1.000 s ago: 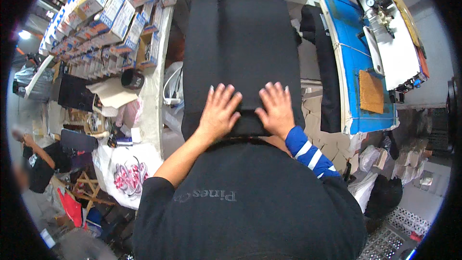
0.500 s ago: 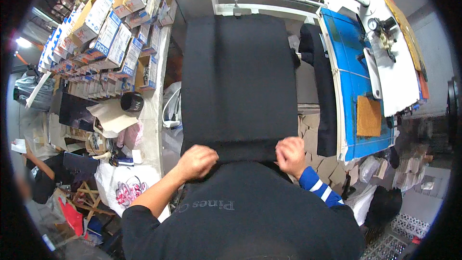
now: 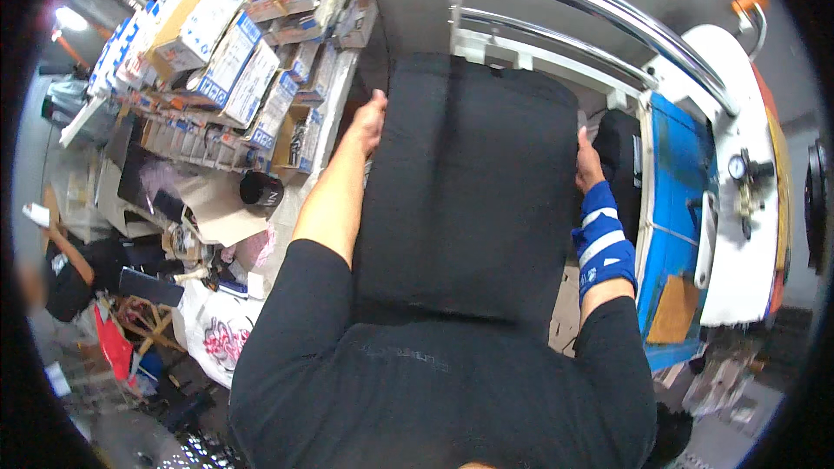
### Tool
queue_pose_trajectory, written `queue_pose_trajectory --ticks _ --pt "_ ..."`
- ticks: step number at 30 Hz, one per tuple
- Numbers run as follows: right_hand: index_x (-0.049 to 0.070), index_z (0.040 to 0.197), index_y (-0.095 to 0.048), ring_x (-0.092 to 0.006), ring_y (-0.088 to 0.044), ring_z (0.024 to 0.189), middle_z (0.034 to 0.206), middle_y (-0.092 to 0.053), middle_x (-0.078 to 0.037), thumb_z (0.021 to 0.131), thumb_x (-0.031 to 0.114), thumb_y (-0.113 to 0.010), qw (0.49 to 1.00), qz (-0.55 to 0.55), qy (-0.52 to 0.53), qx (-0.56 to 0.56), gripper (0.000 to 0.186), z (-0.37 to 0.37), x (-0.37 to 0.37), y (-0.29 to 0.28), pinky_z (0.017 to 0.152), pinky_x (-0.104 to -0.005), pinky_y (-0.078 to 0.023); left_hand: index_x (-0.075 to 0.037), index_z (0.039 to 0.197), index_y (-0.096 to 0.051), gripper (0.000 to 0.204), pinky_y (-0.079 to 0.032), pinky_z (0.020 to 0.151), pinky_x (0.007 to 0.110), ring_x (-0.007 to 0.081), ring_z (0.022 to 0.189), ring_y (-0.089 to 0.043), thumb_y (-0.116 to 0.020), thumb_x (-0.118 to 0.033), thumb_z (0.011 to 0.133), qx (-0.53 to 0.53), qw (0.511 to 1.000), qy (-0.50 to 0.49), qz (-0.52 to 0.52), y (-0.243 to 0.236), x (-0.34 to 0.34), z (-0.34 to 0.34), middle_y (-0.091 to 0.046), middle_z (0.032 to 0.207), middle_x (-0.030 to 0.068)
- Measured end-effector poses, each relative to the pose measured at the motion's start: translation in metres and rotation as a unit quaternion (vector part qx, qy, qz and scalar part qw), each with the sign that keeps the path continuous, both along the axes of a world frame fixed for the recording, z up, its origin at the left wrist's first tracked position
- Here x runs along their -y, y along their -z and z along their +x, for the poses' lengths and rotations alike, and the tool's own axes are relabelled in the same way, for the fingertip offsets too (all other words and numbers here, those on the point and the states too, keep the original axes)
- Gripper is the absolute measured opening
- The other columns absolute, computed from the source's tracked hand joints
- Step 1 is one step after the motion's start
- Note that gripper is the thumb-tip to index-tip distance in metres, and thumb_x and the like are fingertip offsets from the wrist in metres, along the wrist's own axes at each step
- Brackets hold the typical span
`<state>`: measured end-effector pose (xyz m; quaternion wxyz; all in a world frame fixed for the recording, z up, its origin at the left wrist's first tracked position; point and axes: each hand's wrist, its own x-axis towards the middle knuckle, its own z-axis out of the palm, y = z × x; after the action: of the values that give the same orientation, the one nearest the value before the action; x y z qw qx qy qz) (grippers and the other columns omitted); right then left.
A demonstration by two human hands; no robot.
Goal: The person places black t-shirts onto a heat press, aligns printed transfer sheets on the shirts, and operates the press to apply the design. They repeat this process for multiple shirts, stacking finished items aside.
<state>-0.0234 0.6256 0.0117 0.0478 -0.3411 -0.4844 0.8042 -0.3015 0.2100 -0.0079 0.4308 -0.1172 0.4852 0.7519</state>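
A wide sheet of black cloth lies stretched over a long flat support in front of me, its far end near a white metal frame. At the cloth's left edge, toward the far end, my left hand is closed, fingers bent around the border. My right hand lies along the right edge with its fingers stretched out and touching the side; the fingers beneath the edge are partly hidden. A blue and white striped sleeve band covers my right forearm.
Open cardboard boxes stand stacked on a bench at left, beside a black cap-like item. To the right are a blue board and a white machine arm with a pressure gauge. Chrome rails cross the far end. Another person works at far left.
Both hands have moved from the cloth's near edge forward to its two sides. My arms are now stretched out, and the view has shifted.
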Motion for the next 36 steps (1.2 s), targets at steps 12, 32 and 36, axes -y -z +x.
queue_pose_trajectory --ticks 12,32,36 --pt "-0.003 0.112 -0.069 -0.0266 -0.068 0.102 0.111 -0.072 -0.014 0.098 0.017 -0.065 0.745 0.662 0.076 0.018 0.025 0.138 0.123 -0.053 0.092 -0.0363 -0.053 -0.002 0.109 -0.072 0.028 -0.054 0.084 0.036 0.0279 0.093 -0.071 -0.063 -0.025 0.095 -0.485 0.799 -0.08 -0.347 0.0 0.132 0.178 -0.075 0.102 0.0146" --pt "0.003 0.139 -0.055 -0.0435 -0.038 0.142 0.152 -0.045 -0.023 0.097 0.027 -0.06 0.568 0.808 -0.133 0.087 0.049 0.199 0.257 -0.033 0.12 -0.0545 -0.027 -0.008 0.117 -0.068 0.033 -0.044 0.099 0.048 0.0296 0.116 -0.063 -0.069 -0.025 0.088 -0.227 0.541 -0.158 -0.794 0.048 0.354 0.196 -0.069 0.117 0.0106" --pt "0.004 0.139 -0.055 -0.0431 -0.038 0.143 0.152 -0.045 -0.022 0.097 0.028 -0.059 0.559 0.813 -0.125 0.1 0.049 0.2 0.251 -0.021 0.12 -0.0551 -0.027 -0.008 0.102 -0.073 0.019 -0.045 0.098 0.049 0.0291 0.113 -0.064 -0.061 -0.017 0.091 -0.233 0.555 -0.169 -0.78 0.048 0.355 0.205 -0.069 0.113 0.0115"
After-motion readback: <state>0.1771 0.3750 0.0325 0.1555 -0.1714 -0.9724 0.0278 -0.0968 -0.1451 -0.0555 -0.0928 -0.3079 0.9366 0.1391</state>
